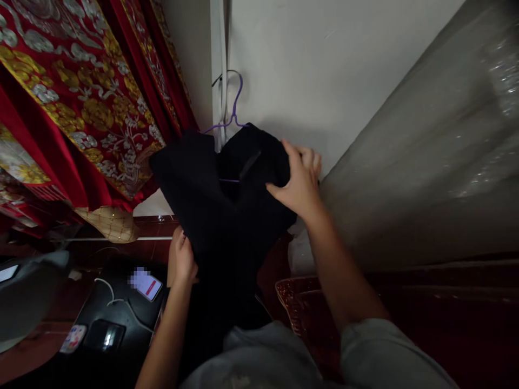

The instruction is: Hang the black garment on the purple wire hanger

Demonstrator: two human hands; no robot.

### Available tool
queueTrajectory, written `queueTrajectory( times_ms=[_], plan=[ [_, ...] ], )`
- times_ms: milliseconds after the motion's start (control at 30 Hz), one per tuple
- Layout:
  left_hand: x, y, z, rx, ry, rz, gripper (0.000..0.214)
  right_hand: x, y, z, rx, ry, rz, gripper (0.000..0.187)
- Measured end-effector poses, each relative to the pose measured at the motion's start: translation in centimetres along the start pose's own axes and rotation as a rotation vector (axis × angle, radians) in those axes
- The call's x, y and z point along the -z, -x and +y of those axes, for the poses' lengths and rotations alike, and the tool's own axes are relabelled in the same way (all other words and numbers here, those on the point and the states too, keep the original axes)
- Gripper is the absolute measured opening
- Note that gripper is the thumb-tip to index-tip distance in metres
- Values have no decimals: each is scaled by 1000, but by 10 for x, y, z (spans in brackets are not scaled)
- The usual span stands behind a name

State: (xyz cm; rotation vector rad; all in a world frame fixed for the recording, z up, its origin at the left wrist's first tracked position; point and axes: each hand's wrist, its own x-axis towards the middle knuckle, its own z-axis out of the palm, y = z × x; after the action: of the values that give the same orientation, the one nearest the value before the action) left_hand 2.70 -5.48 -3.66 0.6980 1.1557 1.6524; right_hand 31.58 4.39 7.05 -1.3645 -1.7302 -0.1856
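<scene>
A black V-necked garment (227, 232) hangs on a purple hanger (234, 108), whose hook is caught by the wall. My right hand (302, 181) grips the garment at its right shoulder, thumb in front and the other fingers partly behind the cloth. Lower down, my left hand (183, 256) has its fingers closed on the garment's left side edge. Through the neck opening the hanger's lower bar shows. The bottom of the garment runs into dark shadow, so its length is hard to make out.
Red cloth (97, 102) with gold and silver embroidery hangs at the left. Plastic-covered material (421, 156) leans along the right. On a black surface (117, 286) lie a lit phone (146, 283), a dark phone (104, 334) and a white cable (111, 294). Grey fabric (32, 297) sits far left.
</scene>
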Motion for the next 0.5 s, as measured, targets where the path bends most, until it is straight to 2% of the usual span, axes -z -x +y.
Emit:
queueTrajectory(
  times_ms=[67,133,167,200,233,267,333,367,433,500],
  plan=[
    [5,6,-5,45,59,59,34,-8,23,3,-90,-33,146,90],
    [9,10,-9,76,105,90,36,-26,44,-3,-226,-176,315,66],
    [11,11,-10,80,115,89,37,-39,54,-9,-318,-288,364,53],
    [12,12,-11,82,121,81,39,-54,62,-17,-421,-417,358,43],
    [14,13,-11,86,121,70,40,-70,69,-27,-518,-542,282,39],
    [15,14,-11,92,115,58,42,-86,74,-37,-593,-641,146,40],
    [19,17,-12,106,85,42,45,-115,82,-56,-690,-745,-132,39],
    [20,17,-12,113,60,44,45,-125,85,-63,-720,-765,-227,36],
    [25,17,-13,86,-8,92,41,-136,95,-69,-772,-795,-303,28],
    [28,17,-15,-75,-89,215,36,-133,110,-69,-828,-849,-314,24]
  ],
)
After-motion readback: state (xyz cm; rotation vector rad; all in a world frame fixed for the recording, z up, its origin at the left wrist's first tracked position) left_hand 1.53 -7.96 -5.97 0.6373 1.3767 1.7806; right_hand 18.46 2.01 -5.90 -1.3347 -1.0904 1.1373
